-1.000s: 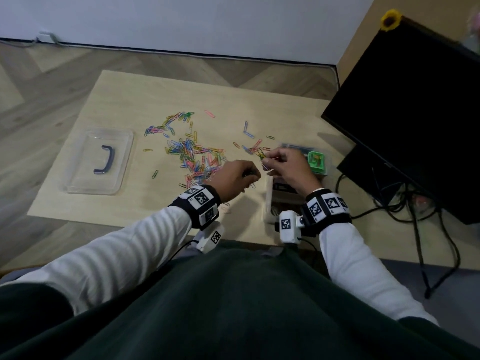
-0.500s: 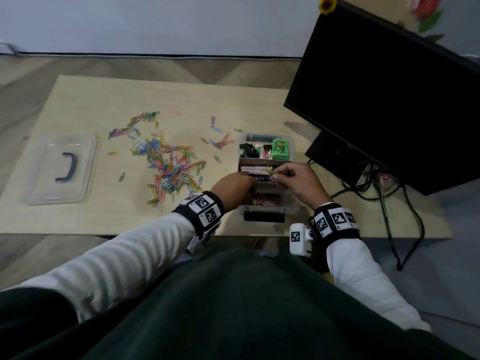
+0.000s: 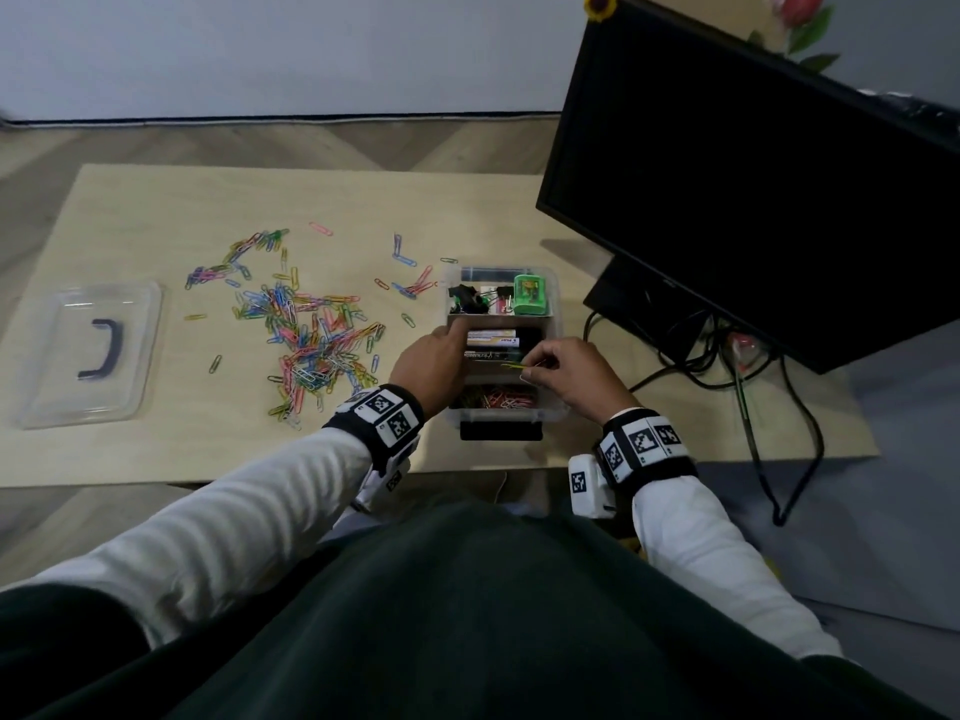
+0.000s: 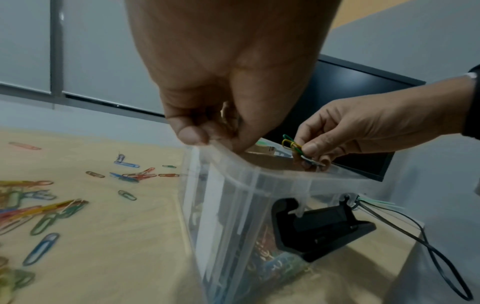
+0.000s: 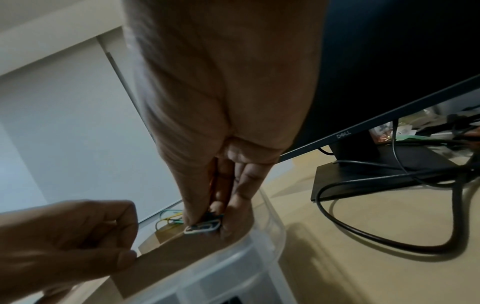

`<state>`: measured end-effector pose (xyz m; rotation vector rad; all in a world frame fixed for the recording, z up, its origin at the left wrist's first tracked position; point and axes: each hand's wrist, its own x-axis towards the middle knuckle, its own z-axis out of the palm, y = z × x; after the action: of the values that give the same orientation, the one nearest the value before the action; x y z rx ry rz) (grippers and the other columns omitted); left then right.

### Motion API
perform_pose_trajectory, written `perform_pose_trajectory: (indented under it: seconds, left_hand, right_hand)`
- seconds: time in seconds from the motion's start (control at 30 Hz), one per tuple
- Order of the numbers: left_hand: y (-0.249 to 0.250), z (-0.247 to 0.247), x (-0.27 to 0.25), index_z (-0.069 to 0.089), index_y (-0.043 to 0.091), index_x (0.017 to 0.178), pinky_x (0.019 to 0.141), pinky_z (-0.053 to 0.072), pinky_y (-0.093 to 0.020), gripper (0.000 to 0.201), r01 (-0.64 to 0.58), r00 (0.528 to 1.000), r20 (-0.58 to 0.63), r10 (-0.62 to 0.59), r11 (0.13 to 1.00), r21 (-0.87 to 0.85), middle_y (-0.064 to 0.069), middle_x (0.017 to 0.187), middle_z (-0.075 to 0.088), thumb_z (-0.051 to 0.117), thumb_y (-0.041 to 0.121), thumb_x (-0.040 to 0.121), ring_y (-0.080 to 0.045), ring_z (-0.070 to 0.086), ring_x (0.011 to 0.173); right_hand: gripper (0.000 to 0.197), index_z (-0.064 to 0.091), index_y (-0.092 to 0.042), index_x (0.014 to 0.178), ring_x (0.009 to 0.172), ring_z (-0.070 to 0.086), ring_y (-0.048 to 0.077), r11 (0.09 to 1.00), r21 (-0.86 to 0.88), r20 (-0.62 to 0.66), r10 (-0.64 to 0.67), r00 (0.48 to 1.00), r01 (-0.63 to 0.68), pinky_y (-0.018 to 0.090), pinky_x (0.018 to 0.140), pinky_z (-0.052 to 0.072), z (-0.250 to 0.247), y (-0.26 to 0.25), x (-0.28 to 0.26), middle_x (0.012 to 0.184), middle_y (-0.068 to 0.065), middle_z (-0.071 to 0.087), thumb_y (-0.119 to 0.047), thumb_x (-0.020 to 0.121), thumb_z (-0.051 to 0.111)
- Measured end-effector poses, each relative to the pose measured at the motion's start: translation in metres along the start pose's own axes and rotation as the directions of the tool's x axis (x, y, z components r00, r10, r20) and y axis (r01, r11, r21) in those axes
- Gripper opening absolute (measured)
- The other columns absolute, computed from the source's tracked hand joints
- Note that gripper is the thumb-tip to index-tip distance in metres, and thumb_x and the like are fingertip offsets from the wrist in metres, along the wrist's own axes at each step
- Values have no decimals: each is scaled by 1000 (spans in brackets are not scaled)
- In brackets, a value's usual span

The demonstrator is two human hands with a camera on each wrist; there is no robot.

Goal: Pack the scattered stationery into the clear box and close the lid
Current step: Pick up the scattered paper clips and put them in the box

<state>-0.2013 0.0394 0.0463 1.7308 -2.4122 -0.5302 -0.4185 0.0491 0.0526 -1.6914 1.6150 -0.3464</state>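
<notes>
A black monitor (image 3: 769, 184) fills the head view from about one to three o'clock, its stand base (image 3: 649, 309) resting on the light wooden table (image 3: 156, 210). The right wrist view shows a brand name on its lower bezel. Black cables (image 3: 753, 423) trail from behind the stand toward four o'clock and loop over the table's edge. A yellow flower (image 3: 600, 3) sits at the screen's top corner near twelve o'clock, and what may be a pink flower (image 3: 795, 10) shows at one o'clock. Wood-patterned flooring (image 3: 260, 142) lies beyond the table, below a pale wall (image 3: 285, 49).
</notes>
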Motion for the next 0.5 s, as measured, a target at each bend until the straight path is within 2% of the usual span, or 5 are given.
perform_pose_trajectory:
  seconds: [0.17,0.33,0.5]
  left_hand:
    - [-2,-3,2,46,5,111,64,36,-32,24,-10,1000,10,11,996,-84,-18,103,60,54,13,90,-36,58,85]
    - [-3,-2,4,45,5,117,67,41,-34,28,-10,999,33,12,997,-71,-19,107,60,53,13,92,-37,59,88]
    - [-6,4,6,45,6,109,65,43,-36,21,-17,999,30,18,999,-40,-18,102,60,54,11,91,-36,59,82]
  right_hand:
    - [8,73,-23,98,88,64,10,994,-97,16,-39,999,40,27,74,47,1,-3,-2,95,-5,71,-24,90,71]
    - [12,74,-23,101,89,62,10,967,-242,83,-64,995,82,28,75,47,0,-9,-3,97,-6,70,-24,90,71]
    - [17,75,-22,106,89,60,9,961,-264,129,-50,990,83,26,77,45,-5,-17,-1,105,-4,71,-22,90,71]
